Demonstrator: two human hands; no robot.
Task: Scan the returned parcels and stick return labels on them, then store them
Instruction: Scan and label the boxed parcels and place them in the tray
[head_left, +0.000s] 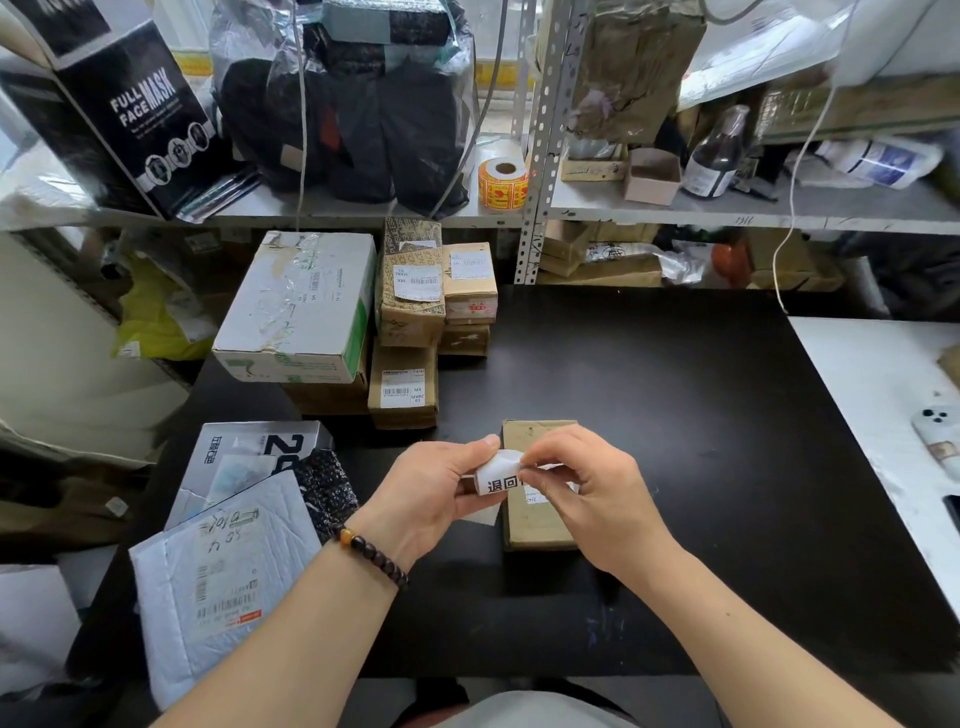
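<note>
From the head view, the work sits at the labelling step for one parcel. A brown box (537, 527) lies flat on the black bench (675, 415), right in front of the person and partly under the hands. Both hands are raised just above its near end with a white label (497, 477) between them. The left hand (431, 493) has its fingers (480, 448) curled round the label's left end, thumb on top. The right hand (587, 483) pinches the label's upper right corner between thumb and forefinger, and its other fingers are loosely bent. By the look of it, the label is being peeled from its backing. It is not yet on the box, so sticking and storing are left for this parcel. No scanner shows, so I cannot tell whether this box has been scanned. The label is small, bowed upward and printed with bold black characters, and the right hand hides some of them. The box is plain, scuffed cardboard with a white slip on top that is mostly covered. Behind and to the left stands a stack (410, 312) of boxes bearing barcode slips, likely handled already, though I cannot confirm it. Padded mailers (223, 577) lie at the bench's left edge, perhaps waiting their turn.
</note>
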